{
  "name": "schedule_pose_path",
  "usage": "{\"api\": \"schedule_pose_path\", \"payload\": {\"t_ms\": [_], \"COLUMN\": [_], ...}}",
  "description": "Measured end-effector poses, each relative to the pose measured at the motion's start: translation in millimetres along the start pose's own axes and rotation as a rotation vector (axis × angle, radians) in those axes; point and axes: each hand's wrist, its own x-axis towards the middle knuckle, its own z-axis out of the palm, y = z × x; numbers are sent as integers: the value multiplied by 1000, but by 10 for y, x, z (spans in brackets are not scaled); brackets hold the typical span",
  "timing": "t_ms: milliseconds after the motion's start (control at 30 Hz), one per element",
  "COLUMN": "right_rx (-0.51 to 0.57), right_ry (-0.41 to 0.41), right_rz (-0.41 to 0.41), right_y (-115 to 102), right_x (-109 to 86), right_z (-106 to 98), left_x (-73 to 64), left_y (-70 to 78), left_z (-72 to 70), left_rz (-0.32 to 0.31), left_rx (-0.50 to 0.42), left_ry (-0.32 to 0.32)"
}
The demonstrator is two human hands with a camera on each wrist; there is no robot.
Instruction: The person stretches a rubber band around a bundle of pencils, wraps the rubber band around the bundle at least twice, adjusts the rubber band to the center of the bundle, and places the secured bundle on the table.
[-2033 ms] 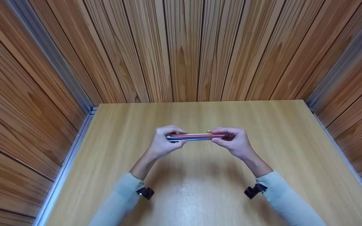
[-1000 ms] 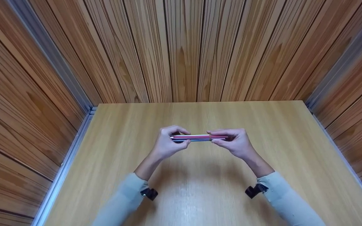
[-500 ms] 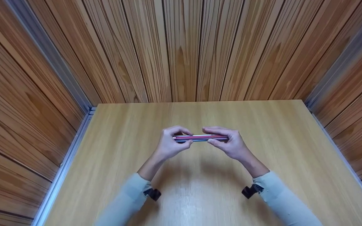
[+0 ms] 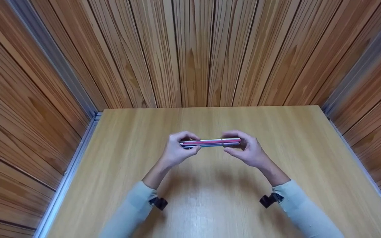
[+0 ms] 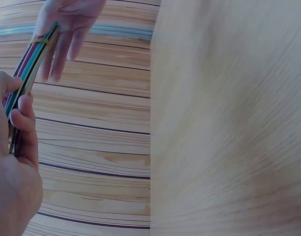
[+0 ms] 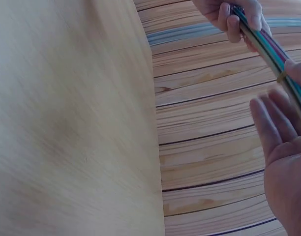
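Note:
A bundle of slim, pencil-like sticks (image 4: 211,142), pink, blue, teal and other colours, is held level above the table in the head view. A yellowish rubber band (image 5: 40,41) goes round it near its right end. My left hand (image 4: 176,149) grips the left end between thumb and fingers. Around the right end, my right hand (image 4: 246,150) has its fingers spread. In the right wrist view those fingers (image 6: 273,125) are straight and off the bundle, while the thumb (image 6: 297,71) lies by the band; whether it touches cannot be told.
A light wooden table (image 4: 190,205) lies below both hands. Wood-plank walls (image 4: 193,53) stand behind and at both sides, with grey metal rails (image 4: 66,175) along the table's sides. A small black camera (image 4: 159,203) sits on each wrist.
The bundle has shifted slightly right, and its right end has tipped up a little. My right hand has loosened from its pinch near the band, its fingers now apart; my left hand keeps its grip.

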Motion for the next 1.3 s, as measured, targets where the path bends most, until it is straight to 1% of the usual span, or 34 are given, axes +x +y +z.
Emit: {"api": "schedule_pose_path", "payload": {"t_ms": [67, 100, 200, 300, 433, 567, 667, 833, 900, 967, 1133, 1233, 1300], "right_rx": [3, 11, 56, 71, 48, 29, 23, 21, 19, 23, 29, 20, 26], "right_ry": [19, 32, 61, 70, 67, 108, 125, 124, 117, 89, 18, 13, 33], "right_rz": [8, -1, -70, -122, -98, -72, -60, -44, -39, -25, -7, -28, -48], "right_y": [-3, -1, 0, 0, -7, -17, -18, -8, -1, 4, 22, 30, 30], "right_x": [-11, -13, -1, 18, 38, 60, 68, 60, 56, 55, 55, 38, 22], "right_z": [-14, -19, -26, -24, -2, 19, 25, 35, 49, 76, 136, 101, 54], "left_x": [4, 5, 4, -7, -17, -3, 0, -3, -3, -9, -30, -37, -40], "left_y": [15, 19, 24, 18, 29, 34, 30, 27, 21, 17, 0, -12, -8], "left_z": [-1, 1, 12, 13, 8, 23, 35, 43, 41, 45, 82, 80, 62], "left_rz": [-10, -13, -19, -19, -14, -10, -19, -38, -40, -29, 25, 27, 16], "left_rx": [-4, -4, 2, 6, 23, 30, 19, 5, 3, 5, -1, -4, -5], "left_ry": [-10, -16, -34, -27, -7, 5, 8, 8, 8, -7, -41, -50, -49]}}
